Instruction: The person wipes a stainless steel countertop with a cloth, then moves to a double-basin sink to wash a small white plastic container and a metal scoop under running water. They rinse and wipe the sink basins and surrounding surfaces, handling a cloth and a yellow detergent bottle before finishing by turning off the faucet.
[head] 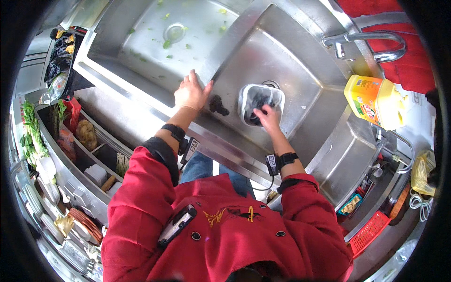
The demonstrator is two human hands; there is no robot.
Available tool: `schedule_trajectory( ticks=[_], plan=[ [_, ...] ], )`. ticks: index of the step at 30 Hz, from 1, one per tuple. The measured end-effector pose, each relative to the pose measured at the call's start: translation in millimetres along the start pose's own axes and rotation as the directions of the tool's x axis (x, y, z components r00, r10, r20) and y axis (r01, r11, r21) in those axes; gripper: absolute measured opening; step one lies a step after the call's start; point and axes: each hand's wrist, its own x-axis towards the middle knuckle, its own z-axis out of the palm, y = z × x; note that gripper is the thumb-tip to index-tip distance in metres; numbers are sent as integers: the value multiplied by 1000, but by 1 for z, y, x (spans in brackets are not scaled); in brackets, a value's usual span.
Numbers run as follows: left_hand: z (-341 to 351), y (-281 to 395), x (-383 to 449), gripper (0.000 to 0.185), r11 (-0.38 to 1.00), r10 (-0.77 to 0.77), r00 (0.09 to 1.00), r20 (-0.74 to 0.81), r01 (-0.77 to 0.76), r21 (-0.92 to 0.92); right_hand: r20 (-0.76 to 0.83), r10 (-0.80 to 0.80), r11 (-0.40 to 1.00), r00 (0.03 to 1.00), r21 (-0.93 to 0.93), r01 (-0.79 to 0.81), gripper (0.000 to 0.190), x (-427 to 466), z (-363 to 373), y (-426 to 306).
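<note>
My right hand (268, 119) reaches into a clear plastic container (241, 105) that stands in the right basin of a stainless-steel sink (299, 70). Dark, wet pieces (260, 98), perhaps wood ear fungus, lie inside it. The fingertips are blurred among them, so whether they grip any is unclear. My left hand (192, 91), holding nothing, rests at the near end of the divider between the basins, fingers apart. Just right of it a dark clump (218, 105) lies against the right basin's wall. The container partly covers the drain (271, 84).
Green leaf scraps (166, 44) are scattered in the left basin. A chrome faucet (366, 37) arches at the upper right, above a yellow plastic jug (373, 102). Divided food bins (88, 148) stand at left. A red plastic basket (370, 234) lies at lower right.
</note>
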Motion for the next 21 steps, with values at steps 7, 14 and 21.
schedule_trajectory(
  ticks=[7, 14, 21],
  plan=[
    [-2, 2, 0, 67, 1000, -8, 1000, 7, 9, -28, 105, -158, 733, 982, -654, 188, 58, 1, 8, -21],
    [10, -5, 3, 74, 999, 35, 998, -53, -33, 29, 414, 111, 551, 904, -783, 291, 53, 79, 65, 28],
    [6, -6, 1, 68, 1000, 14, 1000, -24, -13, 9, -11, 180, 984, 984, 0, -180, 45, 89, 26, 2]
  ],
)
